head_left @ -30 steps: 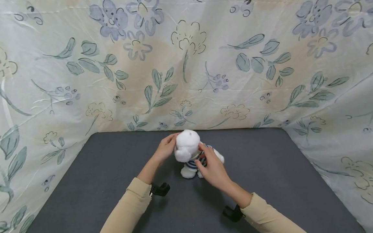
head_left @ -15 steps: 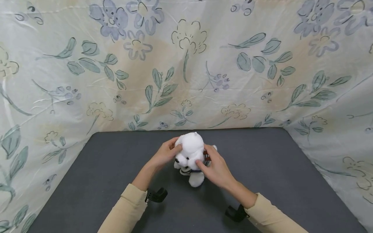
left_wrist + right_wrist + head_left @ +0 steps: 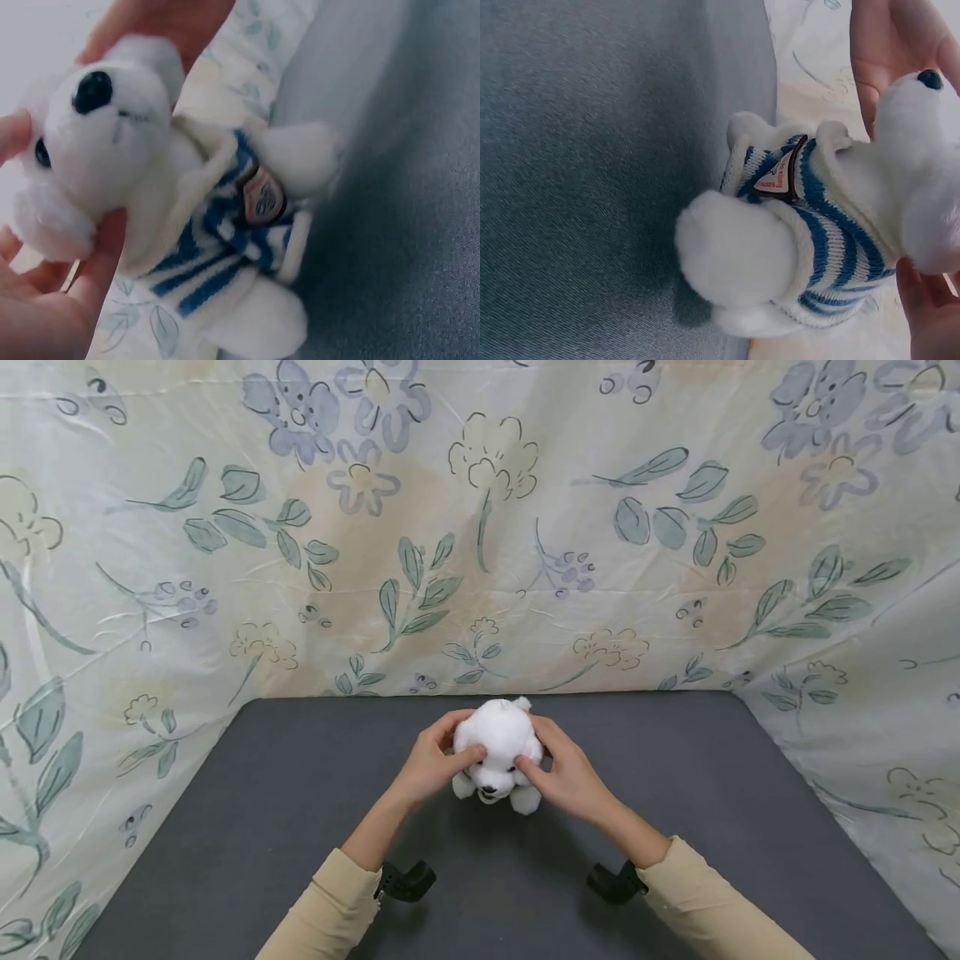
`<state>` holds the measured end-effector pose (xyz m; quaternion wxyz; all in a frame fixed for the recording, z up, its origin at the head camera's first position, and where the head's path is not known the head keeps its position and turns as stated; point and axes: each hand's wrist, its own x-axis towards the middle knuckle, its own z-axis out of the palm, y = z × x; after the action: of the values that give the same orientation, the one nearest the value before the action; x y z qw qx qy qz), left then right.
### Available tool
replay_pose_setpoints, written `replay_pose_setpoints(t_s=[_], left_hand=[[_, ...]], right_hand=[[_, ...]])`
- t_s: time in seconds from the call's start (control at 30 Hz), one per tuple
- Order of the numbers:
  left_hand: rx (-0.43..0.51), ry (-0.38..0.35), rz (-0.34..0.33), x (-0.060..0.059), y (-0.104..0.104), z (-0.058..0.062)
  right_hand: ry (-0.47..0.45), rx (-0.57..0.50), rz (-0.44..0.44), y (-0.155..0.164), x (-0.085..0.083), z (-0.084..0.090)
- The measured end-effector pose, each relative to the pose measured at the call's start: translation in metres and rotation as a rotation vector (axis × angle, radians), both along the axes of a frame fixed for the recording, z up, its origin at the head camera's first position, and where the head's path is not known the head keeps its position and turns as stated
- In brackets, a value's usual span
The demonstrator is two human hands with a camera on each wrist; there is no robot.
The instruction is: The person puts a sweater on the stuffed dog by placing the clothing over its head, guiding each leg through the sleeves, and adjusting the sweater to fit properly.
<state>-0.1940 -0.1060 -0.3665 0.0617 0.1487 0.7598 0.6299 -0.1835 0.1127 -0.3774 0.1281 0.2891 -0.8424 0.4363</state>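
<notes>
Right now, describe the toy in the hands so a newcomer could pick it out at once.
Find the dark grey table walled by flowered cloth; near its far middle, the left hand and right hand meet. Between them is a small white plush bear, black-nosed, wearing a blue-and-white striped knitted sweater with a badge on the chest.

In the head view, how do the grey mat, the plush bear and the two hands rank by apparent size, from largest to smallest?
1. Grey mat
2. Plush bear, left hand and right hand: all look alike, and the hands partly cover the bear, so I would not rank these.
</notes>
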Motion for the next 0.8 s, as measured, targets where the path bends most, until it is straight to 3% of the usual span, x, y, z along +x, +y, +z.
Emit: replay_pose_setpoints(t_s=[0.17,0.3,0.43,0.8], left_hand=[[-0.019,0.017,0.086,0.013,0.008,0.018],[-0.011,0.03,0.146,0.004,0.014,0.001],[-0.002,0.028,0.157,-0.005,0.018,-0.018],[-0.151,0.093,0.172,-0.006,0.027,-0.023]], right_hand=[[-0.036,0.001,0.009,0.001,-0.009,0.002],[-0.04,0.018,0.015,0.002,-0.013,0.002],[-0.041,0.034,0.024,0.007,-0.016,-0.002],[-0.067,0.112,0.031,0.021,-0.021,-0.009]])
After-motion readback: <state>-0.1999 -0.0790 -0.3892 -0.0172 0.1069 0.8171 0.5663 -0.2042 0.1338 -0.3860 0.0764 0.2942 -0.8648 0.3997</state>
